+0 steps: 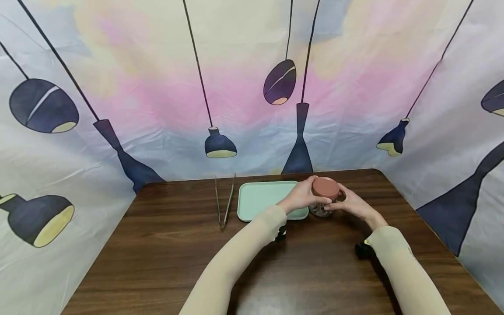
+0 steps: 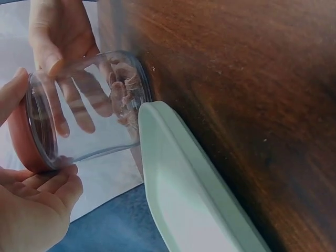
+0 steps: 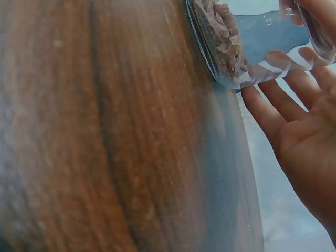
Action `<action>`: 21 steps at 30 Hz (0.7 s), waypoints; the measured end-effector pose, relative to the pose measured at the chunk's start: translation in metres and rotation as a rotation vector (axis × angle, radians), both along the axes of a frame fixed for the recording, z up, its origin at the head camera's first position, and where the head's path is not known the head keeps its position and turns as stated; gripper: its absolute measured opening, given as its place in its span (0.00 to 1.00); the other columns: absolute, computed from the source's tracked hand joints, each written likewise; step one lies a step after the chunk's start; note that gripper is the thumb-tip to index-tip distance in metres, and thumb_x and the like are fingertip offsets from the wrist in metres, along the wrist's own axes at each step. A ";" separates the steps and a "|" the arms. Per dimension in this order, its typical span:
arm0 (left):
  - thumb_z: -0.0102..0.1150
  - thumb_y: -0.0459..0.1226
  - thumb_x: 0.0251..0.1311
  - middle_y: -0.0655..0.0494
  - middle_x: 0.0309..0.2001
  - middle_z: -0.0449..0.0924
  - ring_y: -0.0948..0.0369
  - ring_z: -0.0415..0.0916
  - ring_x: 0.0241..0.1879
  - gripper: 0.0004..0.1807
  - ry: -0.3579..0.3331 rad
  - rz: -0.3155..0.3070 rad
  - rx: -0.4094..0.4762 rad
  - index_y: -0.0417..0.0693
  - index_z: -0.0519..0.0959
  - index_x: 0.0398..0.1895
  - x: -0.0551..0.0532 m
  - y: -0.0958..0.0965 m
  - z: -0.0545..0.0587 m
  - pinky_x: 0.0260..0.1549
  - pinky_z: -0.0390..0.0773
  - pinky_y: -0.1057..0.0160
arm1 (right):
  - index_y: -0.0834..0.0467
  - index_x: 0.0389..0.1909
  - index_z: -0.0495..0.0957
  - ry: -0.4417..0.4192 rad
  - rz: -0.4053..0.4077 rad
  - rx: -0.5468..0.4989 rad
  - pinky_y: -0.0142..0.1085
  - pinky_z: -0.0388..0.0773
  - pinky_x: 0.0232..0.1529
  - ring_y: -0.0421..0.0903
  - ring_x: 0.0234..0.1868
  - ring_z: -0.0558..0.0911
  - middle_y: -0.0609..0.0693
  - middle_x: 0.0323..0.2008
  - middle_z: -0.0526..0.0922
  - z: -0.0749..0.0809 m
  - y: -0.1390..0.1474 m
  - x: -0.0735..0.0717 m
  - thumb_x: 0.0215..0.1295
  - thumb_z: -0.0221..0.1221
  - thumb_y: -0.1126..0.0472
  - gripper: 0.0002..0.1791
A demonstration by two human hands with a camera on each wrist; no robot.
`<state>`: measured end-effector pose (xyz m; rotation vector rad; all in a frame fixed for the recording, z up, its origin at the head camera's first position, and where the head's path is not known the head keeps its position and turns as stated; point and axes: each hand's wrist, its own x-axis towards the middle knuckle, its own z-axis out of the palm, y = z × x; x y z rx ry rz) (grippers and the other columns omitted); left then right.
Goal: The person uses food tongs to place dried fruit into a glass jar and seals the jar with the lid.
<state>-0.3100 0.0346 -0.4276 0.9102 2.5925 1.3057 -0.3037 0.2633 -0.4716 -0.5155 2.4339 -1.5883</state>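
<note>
A clear jar (image 2: pixel 97 118) with a reddish-brown lid (image 1: pixel 325 188) stands upright on the table, beside the tray's right end. Brown, shrivelled pieces (image 2: pixel 126 92) lie at its bottom. My left hand (image 1: pixel 302 195) grips the lid's rim between thumb and fingers. From the other side, my right hand (image 1: pixel 352 203) holds the jar's body, its fingers spread around the far wall and its thumb on the near side. In the right wrist view, the right fingers (image 3: pixel 286 107) show against the glass, while the lid lies outside that picture.
A pale green tray (image 1: pixel 260 199) lies left of the jar, its corner close to the jar's base. Farther left are metal tongs (image 1: pixel 225 210), their tips spread toward the back edge. The wooden table (image 1: pixel 177 267) meets a printed cloth backdrop (image 1: pixel 157 87) behind.
</note>
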 end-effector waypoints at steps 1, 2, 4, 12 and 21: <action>0.74 0.49 0.57 0.54 0.58 0.78 0.63 0.78 0.52 0.41 0.001 -0.001 0.003 0.46 0.67 0.70 -0.001 0.000 0.000 0.49 0.78 0.64 | 0.56 0.80 0.49 -0.002 0.000 -0.001 0.61 0.65 0.61 0.65 0.69 0.63 0.63 0.72 0.60 0.000 0.000 0.000 0.61 0.72 0.56 0.53; 0.74 0.50 0.57 0.55 0.58 0.78 0.63 0.78 0.53 0.42 0.000 -0.001 0.007 0.46 0.66 0.71 -0.002 0.000 -0.001 0.49 0.78 0.64 | 0.56 0.80 0.49 -0.003 0.002 -0.002 0.61 0.65 0.61 0.64 0.69 0.63 0.63 0.72 0.60 0.000 0.000 0.000 0.61 0.71 0.56 0.53; 0.74 0.51 0.56 0.55 0.59 0.78 0.64 0.78 0.54 0.43 -0.002 0.003 0.014 0.47 0.66 0.72 -0.002 -0.001 -0.002 0.50 0.78 0.63 | 0.56 0.81 0.46 0.003 0.016 -0.002 0.61 0.65 0.61 0.65 0.69 0.63 0.64 0.72 0.59 -0.001 -0.001 0.000 0.63 0.70 0.57 0.53; 0.68 0.57 0.60 0.51 0.73 0.66 0.57 0.71 0.65 0.54 -0.032 0.028 -0.076 0.48 0.51 0.81 0.000 -0.021 -0.007 0.60 0.73 0.55 | 0.57 0.82 0.39 -0.027 0.040 -0.022 0.66 0.58 0.65 0.66 0.72 0.58 0.66 0.75 0.53 -0.002 -0.012 -0.001 0.64 0.69 0.57 0.57; 0.56 0.55 0.71 0.51 0.76 0.59 0.52 0.58 0.74 0.41 0.119 0.084 -0.225 0.50 0.56 0.80 -0.009 -0.107 0.009 0.70 0.60 0.51 | 0.58 0.82 0.36 0.121 -0.050 0.273 0.69 0.56 0.65 0.71 0.74 0.54 0.70 0.76 0.52 0.028 0.000 0.004 0.59 0.73 0.51 0.64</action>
